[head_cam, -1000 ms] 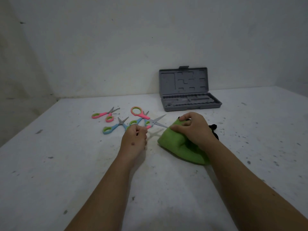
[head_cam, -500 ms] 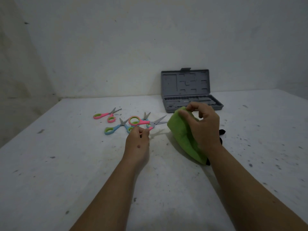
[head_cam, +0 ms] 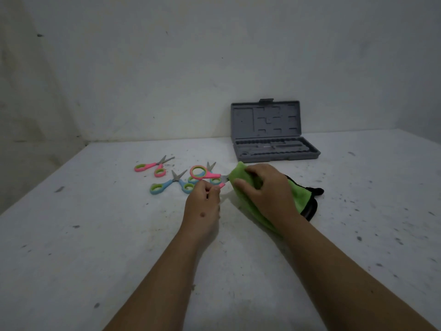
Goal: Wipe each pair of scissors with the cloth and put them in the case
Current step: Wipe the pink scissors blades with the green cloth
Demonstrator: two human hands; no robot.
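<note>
The big white worktop (head_cam: 95, 247) holds everything, and the step in hand looks like the wiping of one pair of scissors. The gray case (head_cam: 274, 149) sits at the back by the wall, well apart from the hands, with its lid standing up. Its bottom half shows molded slots, and I can see no scissors in it, so none look put away yet. The green cloth (head_cam: 248, 180) is near the middle of the worktop, with a dark edge showing at its far right. The right hand (head_cam: 265, 189) has its fingers curled around the cloth and squeezes it over the blades. The left hand (head_cam: 202, 206) pinches the pink scissors (head_cam: 204, 174) by the lower handle, and they are lifted off the worktop with the blades tucked into the cloth. Next, I think the cloth should rub along the blades, and then the pink scissors must travel back to the case. Three more pairs wait just behind the left hand: a pink pair (head_cam: 152, 166), a blue pair (head_cam: 170, 185) and another blue pair (head_cam: 212, 179) partly hidden.
</note>
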